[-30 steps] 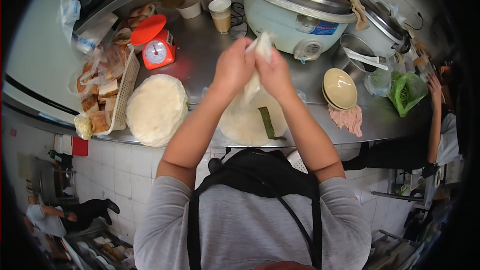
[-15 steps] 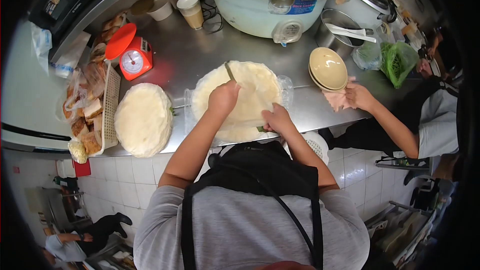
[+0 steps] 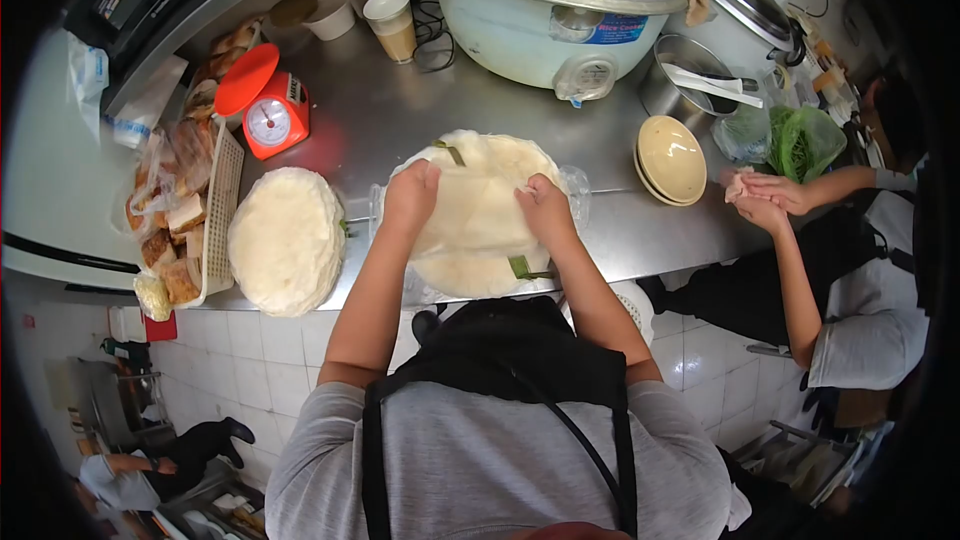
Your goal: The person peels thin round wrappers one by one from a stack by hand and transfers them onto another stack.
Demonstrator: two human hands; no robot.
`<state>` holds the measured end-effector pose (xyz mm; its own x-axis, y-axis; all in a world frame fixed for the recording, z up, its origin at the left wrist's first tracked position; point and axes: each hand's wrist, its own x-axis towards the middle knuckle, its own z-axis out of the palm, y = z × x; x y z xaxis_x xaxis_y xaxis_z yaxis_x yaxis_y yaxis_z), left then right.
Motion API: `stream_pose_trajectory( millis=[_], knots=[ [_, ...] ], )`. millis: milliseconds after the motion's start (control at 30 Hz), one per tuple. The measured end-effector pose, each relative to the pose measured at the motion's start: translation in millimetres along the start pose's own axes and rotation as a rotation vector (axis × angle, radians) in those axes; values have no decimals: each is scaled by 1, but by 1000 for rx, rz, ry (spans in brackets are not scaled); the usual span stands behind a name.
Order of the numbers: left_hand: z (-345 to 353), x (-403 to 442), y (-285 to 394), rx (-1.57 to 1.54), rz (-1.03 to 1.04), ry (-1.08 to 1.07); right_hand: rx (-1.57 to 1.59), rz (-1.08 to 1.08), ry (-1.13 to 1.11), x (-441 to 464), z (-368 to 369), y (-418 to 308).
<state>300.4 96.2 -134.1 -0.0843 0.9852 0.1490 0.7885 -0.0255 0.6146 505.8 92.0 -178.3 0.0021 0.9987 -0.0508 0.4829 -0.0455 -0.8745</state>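
Observation:
A thin, pale round sheet (image 3: 475,202) stretches between my two hands over a stack of similar sheets. My left hand (image 3: 411,192) is closed on its left edge, and my right hand (image 3: 546,208) pinches its right edge. One green leaf strip (image 3: 450,152) shows at the top of the stack. Another green strip (image 3: 524,268) lies near the front edge, below my right hand. Clear plastic (image 3: 575,190) sticks out beside the stack. To the left sits another pile of pale round sheets (image 3: 285,240).
A red scale (image 3: 270,120) and a basket of bread-like pieces (image 3: 222,210) stand at the left. Behind are a cup (image 3: 391,28) and a large rice cooker (image 3: 550,20). Stacked bowls (image 3: 671,160) sit at the right, near a co-worker's hands (image 3: 775,198) holding something pink.
My hands came down from the bunched pale material and now hold a sheet spread between them. The co-worker's hands have lifted the pink material from beside the bowls.

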Motion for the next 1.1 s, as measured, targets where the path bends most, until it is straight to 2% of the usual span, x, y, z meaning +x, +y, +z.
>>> stream_pose_trajectory(
  millis=[67, 167, 233, 333, 433, 533, 667, 867, 967, 1067, 1100],
  knots=[
    [5, -4, 2, 125, 102, -26, 17, -50, -24, -7, 1, -13],
    [8, -7, 38, 80, 414, 88, 65, -177, -21, -11, 5, -18],
    [24, 4, 36, 108, 385, -29, 125, -211, -53, -13, 4, -19],
    [38, 6, 37, 48, 287, -123, -196, -260, 115, -9, -3, -15],
    [45, 2, 46, 2, 265, -142, -252, -511, 356, -4, -1, -34],
    [43, 2, 46, 49, 251, -127, -315, -182, 14, 3, -1, -48],
    [23, 10, 23, 135, 233, 3, -329, -200, 90, 11, -3, -31],
    [-7, 6, -2, -58, 58, 211, -145, -132, 174, 10, -7, -19],
    [-12, 1, -11, -56, -8, 228, -104, -116, 176, 12, -6, -10],
    [-14, 0, -28, -90, 14, 254, -52, -141, 136, 12, -10, -8],
    [-18, -2, -29, -79, 0, 167, -48, -186, 120, 10, -13, -12]
  ],
)
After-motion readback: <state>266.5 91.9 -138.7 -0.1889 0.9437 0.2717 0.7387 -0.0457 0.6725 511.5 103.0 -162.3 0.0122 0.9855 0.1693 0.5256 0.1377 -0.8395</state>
